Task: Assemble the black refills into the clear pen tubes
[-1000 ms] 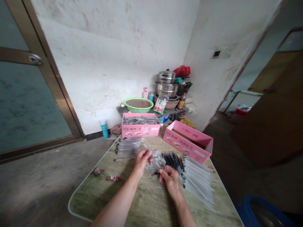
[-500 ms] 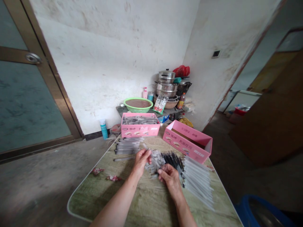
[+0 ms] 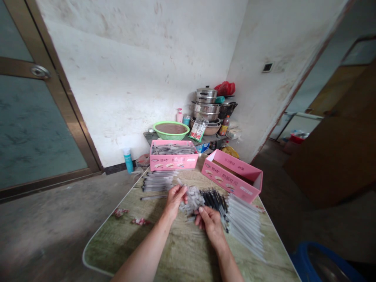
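Observation:
My left hand is closed in a pinch at the left edge of a pile of small clear caps. A pale, translucent pen end pokes out above its fingertips. Just right of it, my right hand is closed, thumb against fingers, low by the same pile; whatever lies between them is hidden. Black-tipped pen refills lie right of the caps, and clear pen barrels are spread beside them. Several capped pens form a row at the left, with one single pen nearer me.
A pink box full of pens stands at the table's back. Another pink box sits angled to its right. Behind are a green basin and stacked pots. A blue tub stands off the table's right edge.
My right hand has shifted slightly and turned, its fingers still together. My left hand stays almost in place. The piles and boxes look the same.

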A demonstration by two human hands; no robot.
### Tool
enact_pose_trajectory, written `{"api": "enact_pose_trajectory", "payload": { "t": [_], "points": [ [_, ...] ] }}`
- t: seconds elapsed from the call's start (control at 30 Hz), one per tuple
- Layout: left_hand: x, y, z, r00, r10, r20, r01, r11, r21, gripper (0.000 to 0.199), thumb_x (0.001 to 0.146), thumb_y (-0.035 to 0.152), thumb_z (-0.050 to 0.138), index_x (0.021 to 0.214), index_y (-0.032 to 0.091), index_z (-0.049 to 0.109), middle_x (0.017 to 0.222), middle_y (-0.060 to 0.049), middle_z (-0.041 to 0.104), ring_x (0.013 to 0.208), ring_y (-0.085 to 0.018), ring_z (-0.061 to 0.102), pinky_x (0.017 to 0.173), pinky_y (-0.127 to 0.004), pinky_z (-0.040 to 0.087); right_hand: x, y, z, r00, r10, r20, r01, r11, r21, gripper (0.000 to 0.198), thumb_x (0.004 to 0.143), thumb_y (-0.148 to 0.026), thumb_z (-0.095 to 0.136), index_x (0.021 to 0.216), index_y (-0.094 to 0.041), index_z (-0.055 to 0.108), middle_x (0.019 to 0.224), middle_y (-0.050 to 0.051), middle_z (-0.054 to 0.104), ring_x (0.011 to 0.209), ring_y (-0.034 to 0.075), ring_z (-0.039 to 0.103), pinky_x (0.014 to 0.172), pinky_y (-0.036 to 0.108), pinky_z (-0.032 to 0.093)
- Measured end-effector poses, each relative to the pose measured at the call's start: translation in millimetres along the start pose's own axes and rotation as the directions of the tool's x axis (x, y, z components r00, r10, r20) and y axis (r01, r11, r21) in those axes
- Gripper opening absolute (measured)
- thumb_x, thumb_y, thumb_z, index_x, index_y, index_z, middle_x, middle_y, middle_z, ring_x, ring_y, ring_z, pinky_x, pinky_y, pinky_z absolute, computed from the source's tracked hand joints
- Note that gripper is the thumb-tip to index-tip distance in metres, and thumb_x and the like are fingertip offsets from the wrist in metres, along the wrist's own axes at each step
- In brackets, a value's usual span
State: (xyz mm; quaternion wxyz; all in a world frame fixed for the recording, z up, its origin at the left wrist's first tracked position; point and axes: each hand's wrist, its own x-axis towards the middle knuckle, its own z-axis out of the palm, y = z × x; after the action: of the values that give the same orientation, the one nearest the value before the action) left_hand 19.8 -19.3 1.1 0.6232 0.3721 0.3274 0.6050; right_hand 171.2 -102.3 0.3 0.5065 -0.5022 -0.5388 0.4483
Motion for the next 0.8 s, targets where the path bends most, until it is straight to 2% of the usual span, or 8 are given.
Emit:
{"api": "enact_pose_trajectory", "payload": {
  "t": [0.17, 0.27, 0.37, 0.47, 0.57, 0.8],
  "points": [
    [-0.4, 0.5, 0.4, 1.000, -0.004, 0.007, 0.004, 1.000, 0.005, 0.038, 0.067, 0.047, 0.080, 0.074, 0.012, 0.065, 0.060, 0.002, 0.058, 0.046, -0.007, 0.049, 0.042, -0.020, 0.042, 0.9, -1.6, 0.4, 1.000, 0.001, -0.030, 0.001, 0.998, 0.062, 0.039, 0.076, -0.056, 0.072, 0.071, -0.019, 0.061, 0.055, -0.001, 0.061, 0.047, 0.012, 0.049, 0.048, 0.023, 0.038],
    [-0.1, 0.2, 0.4, 1.000, -0.005, -0.004, 0.005, 1.000, 0.003, 0.039, 0.066, 0.047, 0.080, 0.074, 0.013, 0.065, 0.062, 0.001, 0.059, 0.046, -0.007, 0.049, 0.042, -0.020, 0.042, 0.5, 0.6, 0.6, 1.000, 0.009, 0.006, -0.010, 0.998, 0.057, 0.043, 0.081, -0.061, 0.063, 0.075, -0.018, 0.064, 0.055, 0.000, 0.063, 0.044, 0.012, 0.049, 0.045, 0.023, 0.036],
    [0.2, -0.3, -0.2, 1.000, -0.003, -0.002, 0.003, 1.000, 0.002, 0.039, 0.066, 0.048, 0.080, 0.074, 0.013, 0.065, 0.061, 0.001, 0.059, 0.046, -0.007, 0.048, 0.042, -0.020, 0.042, 0.1, 3.9, 0.8, 1.000, -0.001, 0.022, 0.000, 1.000, 0.030, 0.046, 0.088, -0.060, 0.055, 0.072, -0.017, 0.064, 0.052, 0.001, 0.062, 0.042, 0.012, 0.048, 0.045, 0.023, 0.036],
    [0.2, 0.6, -0.3, 1.000, 0.003, -0.010, -0.003, 1.000, -0.003, 0.039, 0.065, 0.048, 0.081, 0.074, 0.013, 0.065, 0.061, 0.002, 0.058, 0.046, -0.007, 0.049, 0.042, -0.019, 0.042, 1.3, 5.7, -0.1, 1.000, -0.002, -0.020, 0.003, 0.998, 0.061, 0.035, 0.080, -0.051, 0.069, 0.071, -0.018, 0.060, 0.054, -0.001, 0.061, 0.046, 0.012, 0.049, 0.048, 0.023, 0.038],
    [0.1, 3.4, 0.3, 0.999, 0.010, -0.030, -0.010, 1.000, -0.006, 0.040, 0.064, 0.049, 0.081, 0.073, 0.013, 0.065, 0.061, 0.002, 0.058, 0.045, -0.007, 0.049, 0.042, -0.019, 0.042, 2.7, 5.8, -1.7, 0.998, 0.028, -0.051, -0.023, 0.994, 0.108, 0.032, 0.074, -0.046, 0.075, 0.075, -0.019, 0.058, 0.054, -0.002, 0.060, 0.046, 0.012, 0.049, 0.047, 0.023, 0.037],
    [3.4, 8.0, -4.7, 0.988, 0.024, -0.153, -0.033, 0.998, -0.058, 0.041, 0.061, 0.047, 0.083, 0.073, 0.013, 0.064, 0.059, 0.004, 0.056, 0.046, -0.007, 0.049, 0.043, -0.019, 0.042, 0.8, 3.2, -3.6, 0.998, -0.013, -0.054, 0.017, 0.997, 0.072, 0.032, 0.080, -0.047, 0.069, 0.069, -0.019, 0.057, 0.054, -0.002, 0.059, 0.046, 0.012, 0.048, 0.048, 0.023, 0.035]
  ]
}}
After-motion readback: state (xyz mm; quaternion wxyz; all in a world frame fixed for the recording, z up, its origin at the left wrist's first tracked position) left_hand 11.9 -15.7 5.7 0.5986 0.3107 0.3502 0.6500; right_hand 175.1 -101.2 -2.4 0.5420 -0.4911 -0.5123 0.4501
